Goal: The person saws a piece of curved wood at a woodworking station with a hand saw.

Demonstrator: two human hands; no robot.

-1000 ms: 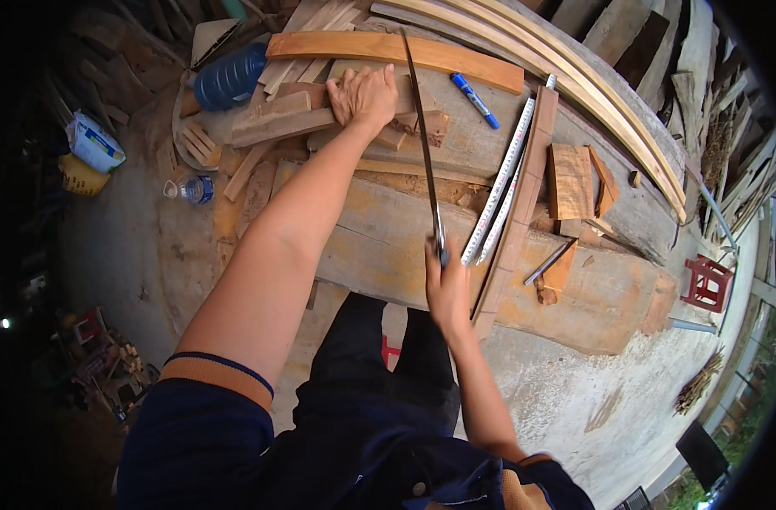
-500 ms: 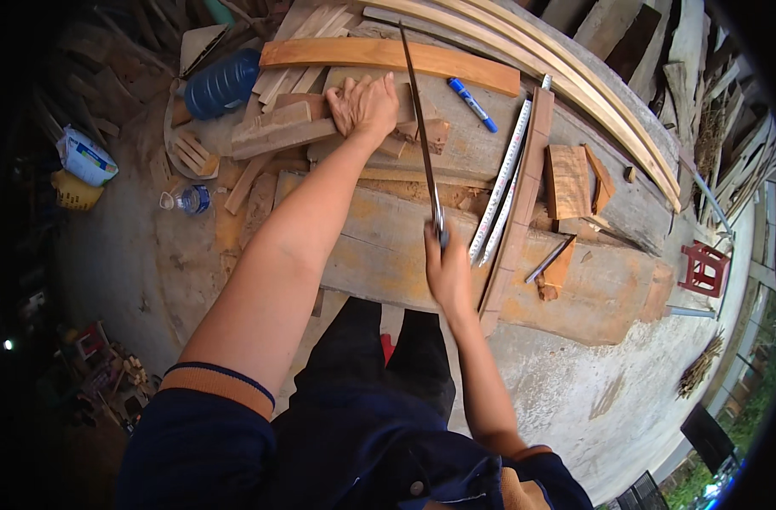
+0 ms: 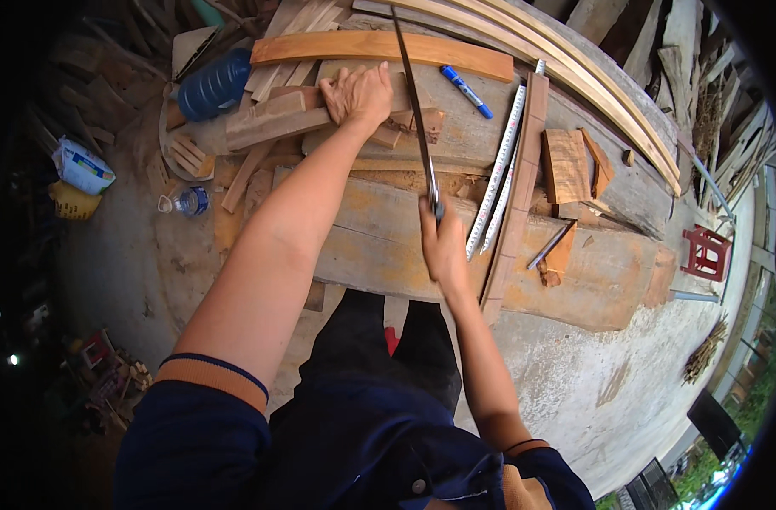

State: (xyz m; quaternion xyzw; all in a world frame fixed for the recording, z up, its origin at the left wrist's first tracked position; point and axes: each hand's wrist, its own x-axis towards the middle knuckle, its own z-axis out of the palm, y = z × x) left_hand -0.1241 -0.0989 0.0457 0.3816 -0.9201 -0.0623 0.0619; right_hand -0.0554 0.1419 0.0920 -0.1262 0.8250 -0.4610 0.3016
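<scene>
Wood pieces [image 3: 273, 127] lie under the left hand [image 3: 356, 95] and jut out to either side of it; the palm rests flat on top, fingers slightly bent. Just right of that hand, the saw [image 3: 416, 102] crosses over their right end, its handle held in the closed right hand [image 3: 445, 246]. Farther off and right of this grip lies a blue marker [image 3: 467, 92], then a measuring tape [image 3: 497, 170] and a brown strip [image 3: 517, 187].

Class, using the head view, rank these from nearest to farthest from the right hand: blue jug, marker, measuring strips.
1. Measuring strips, just right of the right hand
2. Marker, farther up, slightly right
3. Blue jug, upper left
</scene>
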